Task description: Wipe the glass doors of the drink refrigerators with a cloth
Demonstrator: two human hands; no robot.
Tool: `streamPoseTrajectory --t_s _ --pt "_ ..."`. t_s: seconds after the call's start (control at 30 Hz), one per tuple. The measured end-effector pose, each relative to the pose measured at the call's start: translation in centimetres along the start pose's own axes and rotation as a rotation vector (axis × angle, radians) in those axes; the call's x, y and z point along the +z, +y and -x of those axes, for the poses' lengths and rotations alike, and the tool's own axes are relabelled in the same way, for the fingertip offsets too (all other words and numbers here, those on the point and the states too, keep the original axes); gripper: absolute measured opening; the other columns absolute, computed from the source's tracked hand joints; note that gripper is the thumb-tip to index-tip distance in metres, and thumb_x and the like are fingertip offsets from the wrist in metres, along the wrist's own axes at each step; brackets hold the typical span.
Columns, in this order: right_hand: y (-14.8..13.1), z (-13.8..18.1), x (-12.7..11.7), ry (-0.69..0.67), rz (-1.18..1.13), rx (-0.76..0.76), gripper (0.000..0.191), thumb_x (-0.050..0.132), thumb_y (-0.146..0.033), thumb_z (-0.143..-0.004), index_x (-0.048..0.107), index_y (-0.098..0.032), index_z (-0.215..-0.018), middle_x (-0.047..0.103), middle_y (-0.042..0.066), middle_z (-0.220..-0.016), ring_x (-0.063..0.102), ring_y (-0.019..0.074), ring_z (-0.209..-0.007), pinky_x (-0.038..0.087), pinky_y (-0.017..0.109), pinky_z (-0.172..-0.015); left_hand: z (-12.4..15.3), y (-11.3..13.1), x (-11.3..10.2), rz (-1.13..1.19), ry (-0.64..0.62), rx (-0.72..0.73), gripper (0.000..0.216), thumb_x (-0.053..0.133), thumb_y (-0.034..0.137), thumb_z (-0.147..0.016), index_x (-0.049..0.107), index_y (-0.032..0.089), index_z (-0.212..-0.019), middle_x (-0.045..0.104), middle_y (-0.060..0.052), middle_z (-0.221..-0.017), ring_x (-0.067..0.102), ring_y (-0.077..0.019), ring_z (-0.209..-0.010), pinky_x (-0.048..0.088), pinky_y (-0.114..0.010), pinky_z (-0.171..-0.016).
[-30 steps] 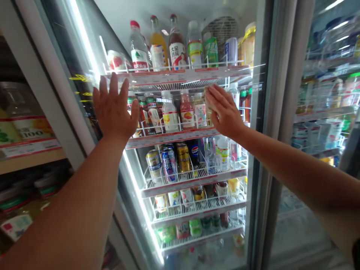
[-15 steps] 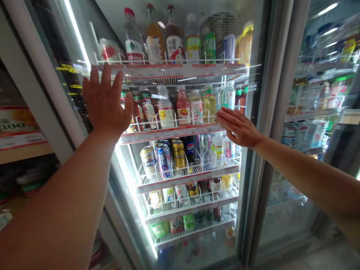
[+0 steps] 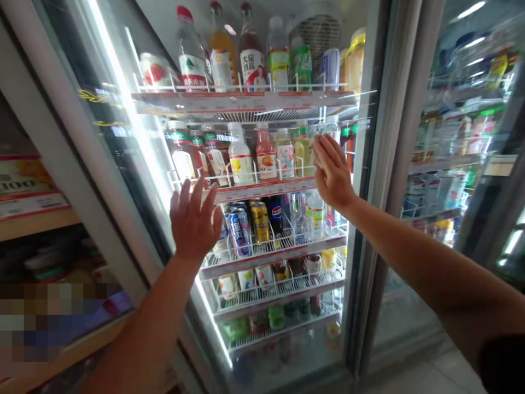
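Head view: a glass door (image 3: 115,148) fronts a lit drinks cooler, and both bare hands are raised before it. The left hand (image 3: 194,219) has its fingers spread, the palm turned towards the glass, with nothing seen in its hold; whether it touches the pane cannot be told. The right hand (image 3: 334,169) is held flatter, its fingers straight and close together. A pale patch (image 3: 315,156) shows at their edge — too small and blurred to name, so what the hand has hold of is unclear.

Behind the glass, the top shelf (image 3: 246,101) carries a round tub (image 3: 155,71), a clear bottle with a red cap (image 3: 191,54), one of orange drink (image 3: 223,49), a dark one with a white label (image 3: 251,54) and a green one (image 3: 302,63). Below stand a white bottle (image 3: 240,156) and a pinkish one (image 3: 266,150). The third shelf has a blue can (image 3: 240,230) and a gold can (image 3: 260,221), with smaller containers lower down.

The left hand covers part of the second shelf's front and the third shelf's left end; the right hand hides bottles behind it. Goods near the floor are dim — their labels unreadable. At lower left, a pixelated patch (image 3: 41,323) masks whatever lies there.
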State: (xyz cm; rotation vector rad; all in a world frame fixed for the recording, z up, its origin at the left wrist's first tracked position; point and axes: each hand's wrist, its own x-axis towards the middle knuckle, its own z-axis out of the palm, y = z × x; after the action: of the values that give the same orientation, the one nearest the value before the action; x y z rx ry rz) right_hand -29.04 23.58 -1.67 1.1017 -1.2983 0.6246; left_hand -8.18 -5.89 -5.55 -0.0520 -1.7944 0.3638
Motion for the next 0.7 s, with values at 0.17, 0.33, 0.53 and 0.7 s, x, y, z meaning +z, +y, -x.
streamPoseTrajectory --t_s 0.17,0.33,0.53,0.7 --pt "-5.2 -3.0 2.5 -0.277 -0.055 -0.238 0.081 0.040 -0.013 -0.095 0.000 -0.033 -0.162 0.031 -0.002 -0.166 0.021 0.0188 -0.156 0.020 0.048 -0.130 5.1 1.8 1.4 0.003 0.004 -0.097 0.076 0.054 0.031 -0.096 0.014 0.037 -0.161 0.019 0.000 -0.167 0.013 -0.0269 -0.155 0.019 -0.057 -0.127" --pt "-8.8 -6.5 4.7 -0.203 -0.004 -0.055 0.074 0.033 -0.010 -0.097 0.007 -0.029 -0.163 0.031 0.001 -0.166 0.017 0.0184 -0.157 0.016 0.047 -0.131 4.8 1.7 1.3 0.051 -0.020 -0.127 0.076 0.053 0.032 -0.097 0.014 0.040 -0.160 0.016 0.003 -0.167 0.012 -0.0274 -0.155 0.015 -0.057 -0.128" --pt "-10.6 -5.6 5.2 -0.385 -0.063 -0.344 0.080 0.035 -0.010 -0.097 -0.007 -0.030 -0.162 0.035 -0.001 -0.164 0.022 0.0156 -0.155 0.018 0.044 -0.130 5.1 1.8 1.3 0.135 -0.041 -0.156 0.073 0.052 0.033 -0.098 0.014 0.040 -0.160 0.017 0.001 -0.166 0.009 -0.0272 -0.155 0.010 -0.059 -0.129" --pt "-8.0 -3.4 3.4 -0.218 0.011 -0.049 0.077 0.032 -0.009 -0.098 -0.002 -0.035 -0.161 0.026 -0.003 -0.167 0.017 0.0185 -0.157 0.020 0.049 -0.129 5.2 1.9 1.5 0.129 -0.051 -0.150 0.074 0.051 0.033 -0.098 0.012 0.038 -0.161 0.016 0.002 -0.167 0.006 -0.0251 -0.156 0.011 -0.059 -0.129"
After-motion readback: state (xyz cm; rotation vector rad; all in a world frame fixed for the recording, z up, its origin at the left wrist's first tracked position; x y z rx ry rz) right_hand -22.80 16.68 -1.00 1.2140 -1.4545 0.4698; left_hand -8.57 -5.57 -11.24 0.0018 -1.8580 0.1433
